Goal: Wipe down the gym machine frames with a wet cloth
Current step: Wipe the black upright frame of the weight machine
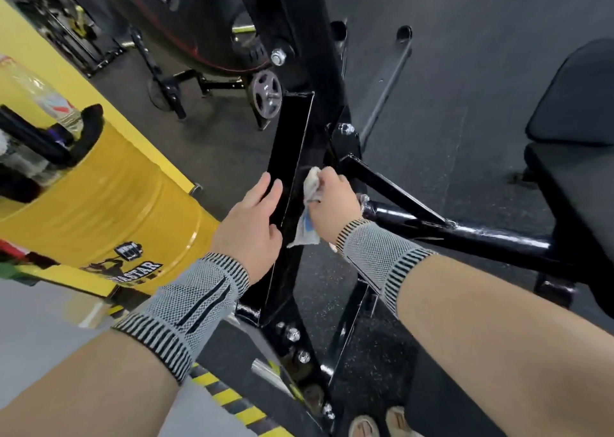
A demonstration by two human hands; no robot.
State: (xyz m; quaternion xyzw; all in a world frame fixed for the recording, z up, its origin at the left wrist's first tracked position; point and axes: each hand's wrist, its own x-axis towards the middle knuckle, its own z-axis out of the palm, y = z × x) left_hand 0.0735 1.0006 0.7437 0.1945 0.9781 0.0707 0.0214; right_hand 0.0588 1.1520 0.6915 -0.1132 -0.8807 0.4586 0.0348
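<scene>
A black gym machine frame (292, 130) rises through the middle of the view, with a flat slanted bar running down toward me. My left hand (249, 217) lies on that bar's left face, its fingers straight along the metal. My right hand (332, 200) grips a crumpled white cloth with a blue patch (309, 217) and holds it against the bar's right edge. The cloth's lower end hangs loose below my fist. Both wrists wear grey knitted supports.
A yellow drum (109, 204) holding a plastic bottle stands at the left. A black padded bench (574, 157) sits at the right. A small weight plate (265, 94) hangs behind the frame. Black-and-yellow hazard tape (229, 400) edges the floor below. My shoes (382, 425) show at the bottom.
</scene>
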